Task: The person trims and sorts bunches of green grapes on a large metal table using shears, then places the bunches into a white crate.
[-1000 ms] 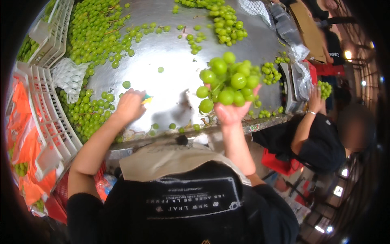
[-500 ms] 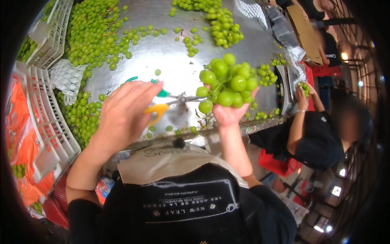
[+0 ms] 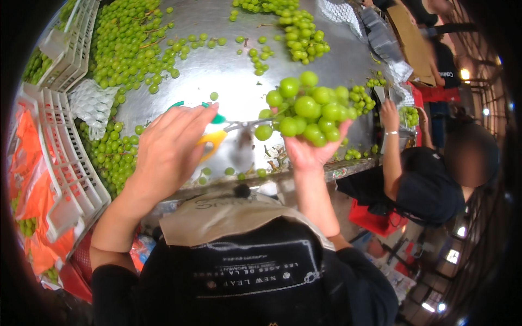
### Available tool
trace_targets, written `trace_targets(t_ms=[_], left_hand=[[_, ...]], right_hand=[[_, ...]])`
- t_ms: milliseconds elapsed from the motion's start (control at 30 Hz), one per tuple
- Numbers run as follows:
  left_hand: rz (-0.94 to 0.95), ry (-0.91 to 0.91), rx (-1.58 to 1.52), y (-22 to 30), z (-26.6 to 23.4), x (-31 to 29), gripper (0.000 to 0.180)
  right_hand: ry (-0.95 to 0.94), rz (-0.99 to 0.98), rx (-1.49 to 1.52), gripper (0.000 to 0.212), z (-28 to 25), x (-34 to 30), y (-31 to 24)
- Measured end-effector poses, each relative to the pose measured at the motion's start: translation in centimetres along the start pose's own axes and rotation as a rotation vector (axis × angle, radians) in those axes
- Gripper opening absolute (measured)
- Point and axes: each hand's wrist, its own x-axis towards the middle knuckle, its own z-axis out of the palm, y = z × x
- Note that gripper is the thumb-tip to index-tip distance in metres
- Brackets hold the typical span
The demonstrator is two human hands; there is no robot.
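In my left hand (image 3: 168, 145) is a pair of scissors (image 3: 235, 125) with one green and one yellow handle. My fingers are wrapped round the handles, and the blades reach right to the bunch's left side, where their tips are hard to make out. My right hand (image 3: 309, 155) holds up a bunch of green grapes (image 3: 309, 108) from beneath, over the table's near edge. The bunch hides most of that hand's fingers. A single loose grape (image 3: 213, 96) lies on the metal table (image 3: 217, 70) beyond the scissors.
Many loose grapes (image 3: 122, 49) cover the table's left part, beside white plastic crates (image 3: 68, 168) and white foam netting (image 3: 92, 106). Another bunch (image 3: 304, 41) lies at the far side. Clear plastic boxes (image 3: 379, 35) stand far right. A co-worker (image 3: 424, 182) handles grapes at the right.
The bunch in my right hand has turned and tilted, with its lower left grapes shifted left. The scissors have moved up slightly. The co-worker's near hand has moved away from their grapes.
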Motion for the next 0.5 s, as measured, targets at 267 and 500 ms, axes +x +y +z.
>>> trace_targets(t_ms=[267,500], left_hand=[[-0.093,-0.077,-0.095,-0.4,0.2,-1.1,0.054],[-0.011,0.0,-0.001,-0.7,0.8,-0.9,0.052]], right_hand=[[0.064,-0.086,-0.142,0.068,0.3,-0.2,0.0],[0.08,-0.04,-0.089,0.071,-0.2,-0.1,0.5]])
